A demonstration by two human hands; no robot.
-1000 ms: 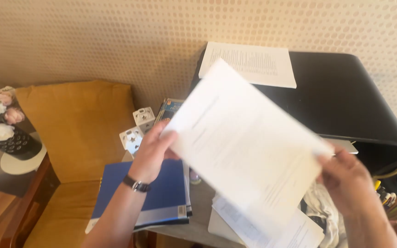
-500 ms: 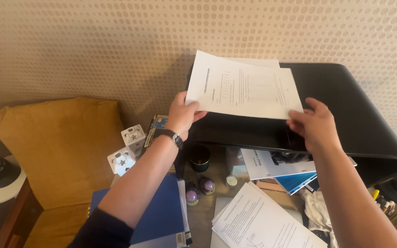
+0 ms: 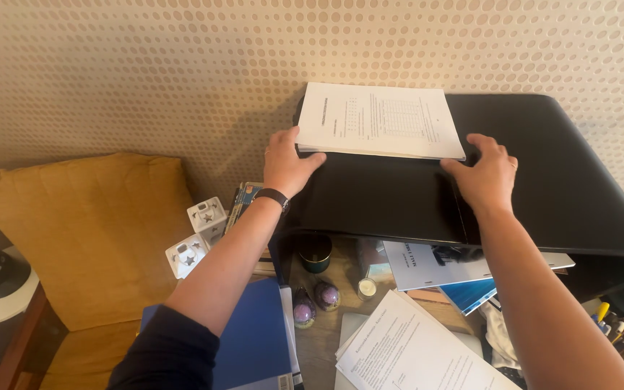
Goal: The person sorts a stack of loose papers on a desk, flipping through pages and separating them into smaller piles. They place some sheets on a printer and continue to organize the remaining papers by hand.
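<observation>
Stack: I see the paper stack (image 3: 380, 120) lying flat on the black shelf (image 3: 543, 173), pushed toward the dotted wall, lower edge roughly square.
Left hand: my left hand (image 3: 288, 162) has fingers spread, thumb at the stack's lower left corner; touching, not clamped on it.
Right hand: my right hand (image 3: 487, 173) rests open on the shelf just beside the lower right corner; fingertips at or near the edge, contact I cannot tell.
Risk 1: top sheets may skew or fan if one hand pushes harder than the other; the sheets look loose, no clip visible.
Risk 2: the shelf top is smooth and curves down at its right end; a shove sideways could slide the stack that way.
Risk 3: a sheet dragged off the front edge would drop onto the cluttered tabletop, among the candle jar (image 3: 315, 252), small bottles (image 3: 314, 300) and loose papers (image 3: 417, 354).
Risk 4: my left forearm passes near the white lanterns (image 3: 198, 235); pulling back low could knock them.
</observation>
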